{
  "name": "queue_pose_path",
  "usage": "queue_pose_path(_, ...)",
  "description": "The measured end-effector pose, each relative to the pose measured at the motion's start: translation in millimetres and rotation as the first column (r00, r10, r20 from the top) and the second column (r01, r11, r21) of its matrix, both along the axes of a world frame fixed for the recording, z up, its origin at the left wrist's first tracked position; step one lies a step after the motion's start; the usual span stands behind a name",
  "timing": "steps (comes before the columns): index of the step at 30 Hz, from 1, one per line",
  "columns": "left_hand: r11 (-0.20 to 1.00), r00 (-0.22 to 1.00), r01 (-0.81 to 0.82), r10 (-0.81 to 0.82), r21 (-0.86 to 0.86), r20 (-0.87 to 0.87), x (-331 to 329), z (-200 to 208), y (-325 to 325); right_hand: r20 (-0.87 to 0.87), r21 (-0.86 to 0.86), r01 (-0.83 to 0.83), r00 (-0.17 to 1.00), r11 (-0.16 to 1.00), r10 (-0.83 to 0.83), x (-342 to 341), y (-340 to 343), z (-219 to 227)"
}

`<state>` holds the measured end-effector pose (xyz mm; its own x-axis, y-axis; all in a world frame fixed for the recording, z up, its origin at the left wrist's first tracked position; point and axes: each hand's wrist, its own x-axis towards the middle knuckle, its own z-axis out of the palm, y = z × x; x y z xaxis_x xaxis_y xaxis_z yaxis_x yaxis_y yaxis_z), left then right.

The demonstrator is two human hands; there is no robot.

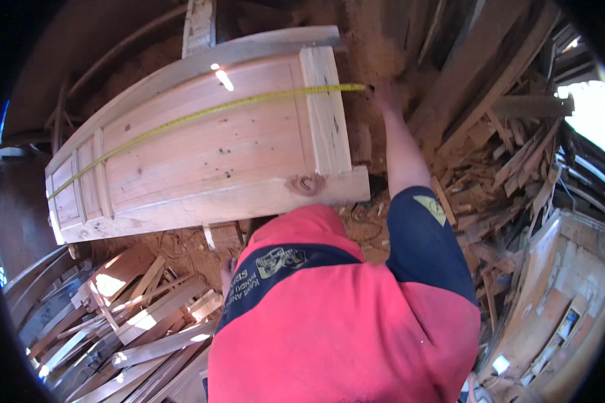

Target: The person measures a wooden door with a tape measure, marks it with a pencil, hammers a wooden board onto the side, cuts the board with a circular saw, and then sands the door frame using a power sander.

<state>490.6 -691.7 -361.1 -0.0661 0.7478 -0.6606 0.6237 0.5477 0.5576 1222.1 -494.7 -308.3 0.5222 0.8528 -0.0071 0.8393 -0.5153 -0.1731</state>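
Observation:
A pale, unfinished wooden panel door (208, 158) lies flat in front of me, raised on timber supports. Dark knots and spots mark its large panel, and narrow rails divide its far left end. Lengthwise across it runs a yellow tape measure (222, 106), which reaches past the door's right end. There my right hand (385, 97), arm stretched out, is closed on the tape's end; shade darkens the fingers. Of my left hand (228, 270) only a small part shows, low beside my red and navy shirt, near the door's close edge. Its fingers are mostly hidden.
Loose boards and offcuts (148, 322) are heaped at the lower left. More scrap wood (477, 195) covers the ground on the right, below long planks (477, 74) leaning at the upper right. A worn wooden box-like piece (551, 289) stands at the lower right. Sawdust (181, 252) lies under the door.

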Motion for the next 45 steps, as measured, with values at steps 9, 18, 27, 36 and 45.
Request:
queue_pose_path(9,0.908,0.964,-0.267,0.253,0.323,0.086,26,32,63,-0.36,-0.05,-0.144,0.926,0.988,0.117,-6,-1,83)
queue_pose_path(18,0.907,0.866,-0.372,0.263,0.197,0.425,119,99,189,-0.555,-0.194,-0.416,0.793,0.888,0.251,-142,-49,125)
queue_pose_path(27,0.672,0.584,-0.716,0.431,0.187,0.688,68,83,263,-0.814,-0.101,-0.566,0.52,0.818,0.259,-297,-66,113)
queue_pose_path(36,0.499,0.424,-0.858,0.554,0.123,0.717,-80,108,311,-0.897,0.141,-0.529,0.289,0.837,0.334,-359,-55,92)
queue_pose_path(45,0.445,0.31,-0.893,0.705,-0.058,0.637,-79,84,277,-0.892,0.043,-0.534,0.361,0.844,0.273,-363,-74,74)
